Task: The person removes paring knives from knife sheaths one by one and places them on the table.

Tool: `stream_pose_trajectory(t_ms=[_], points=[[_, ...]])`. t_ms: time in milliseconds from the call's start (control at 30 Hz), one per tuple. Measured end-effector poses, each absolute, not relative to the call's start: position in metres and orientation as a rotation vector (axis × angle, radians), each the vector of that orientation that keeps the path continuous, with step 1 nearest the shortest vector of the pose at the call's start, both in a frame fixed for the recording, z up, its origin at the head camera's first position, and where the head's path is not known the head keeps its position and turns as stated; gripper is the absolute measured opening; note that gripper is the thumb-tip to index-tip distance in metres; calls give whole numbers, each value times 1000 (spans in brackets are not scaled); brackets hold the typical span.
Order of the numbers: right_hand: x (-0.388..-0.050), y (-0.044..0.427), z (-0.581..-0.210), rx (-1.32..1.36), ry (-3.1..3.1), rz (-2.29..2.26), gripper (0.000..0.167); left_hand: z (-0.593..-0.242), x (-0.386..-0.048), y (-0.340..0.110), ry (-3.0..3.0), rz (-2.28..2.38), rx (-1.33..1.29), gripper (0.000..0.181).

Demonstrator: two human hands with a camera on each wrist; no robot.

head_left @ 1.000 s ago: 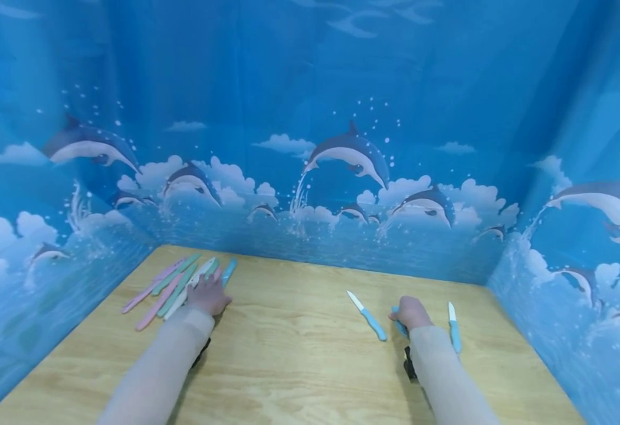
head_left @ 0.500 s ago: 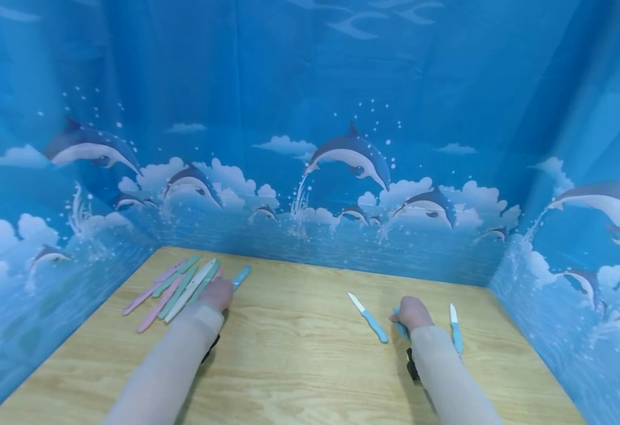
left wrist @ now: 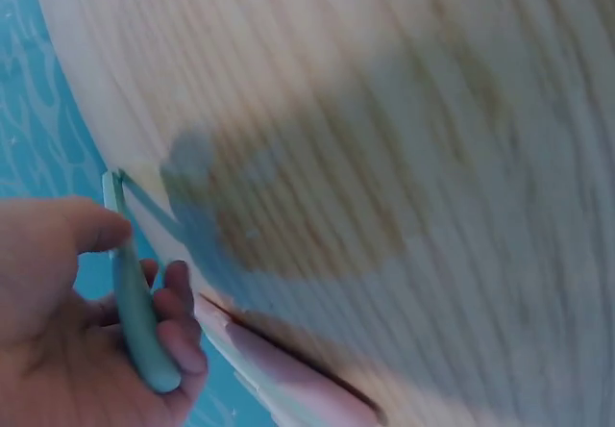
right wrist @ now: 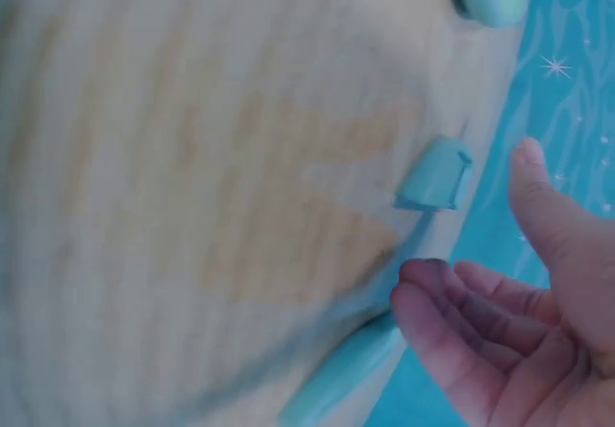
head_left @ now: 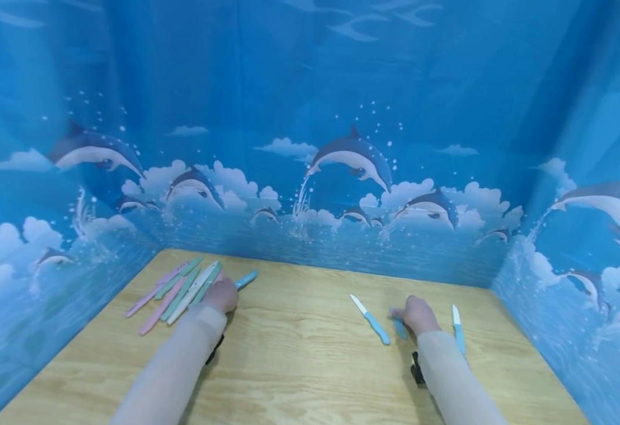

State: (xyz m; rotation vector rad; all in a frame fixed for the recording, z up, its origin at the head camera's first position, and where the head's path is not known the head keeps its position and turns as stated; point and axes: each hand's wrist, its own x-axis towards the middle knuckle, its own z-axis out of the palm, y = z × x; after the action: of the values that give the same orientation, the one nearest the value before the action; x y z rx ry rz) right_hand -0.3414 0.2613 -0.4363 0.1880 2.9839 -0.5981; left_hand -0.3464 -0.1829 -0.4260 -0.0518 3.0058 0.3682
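Observation:
In the head view my left hand [head_left: 222, 294] holds a slim light-blue tool [head_left: 247, 278] beside a heap of pastel knives. The left wrist view shows its rounded blue handle [left wrist: 141, 326] between the thumb and curled fingers; I cannot tell what kind of tool it is. My right hand [head_left: 419, 314] hovers at a short blue object [head_left: 399, 324], partly hidden and unclear in kind. In the right wrist view the thumb stands apart from the bent fingers, with nothing between them. On either side of that hand lies a small blue-handled knife [head_left: 376, 327] and another blue-handled knife [head_left: 458, 335].
The heap at the left holds a white knife [head_left: 192, 298], pink knife [head_left: 156, 313], green knife [head_left: 180, 298] and several more. All lie on a wooden tabletop [head_left: 304, 354]. Dolphin-print curtains [head_left: 310, 88] border the table's back and sides.
My left hand has drawn off the heap to the right, now gripping the blue tool, which has turned and slid right. My right hand has loosened from the blue object, its thumb spreading away.

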Motion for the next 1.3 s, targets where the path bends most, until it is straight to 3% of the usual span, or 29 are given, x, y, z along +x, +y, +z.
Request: stream_pose_trajectory(t_ms=[167, 300, 433, 900, 1300], points=[[-343, 263, -426, 134, 2996, -584, 76, -419, -345, -184, 3129, 395, -14, 23], [-343, 262, -421, 90, 2962, -660, 84, -415, -344, -178, 3179, 376, 151, 22], [-340, 256, -422, 44, 2980, -739, 86, -418, -344, -160, 3221, 357, 318, 19], [-316, 214, -423, -425, 2993, -889, 84, -425, -322, -97, 3193, 820, 469, 23], [-286, 181, -416, -713, 3109, -714, 92, -417, -283, -67, 3190, 628, 857, 26]])
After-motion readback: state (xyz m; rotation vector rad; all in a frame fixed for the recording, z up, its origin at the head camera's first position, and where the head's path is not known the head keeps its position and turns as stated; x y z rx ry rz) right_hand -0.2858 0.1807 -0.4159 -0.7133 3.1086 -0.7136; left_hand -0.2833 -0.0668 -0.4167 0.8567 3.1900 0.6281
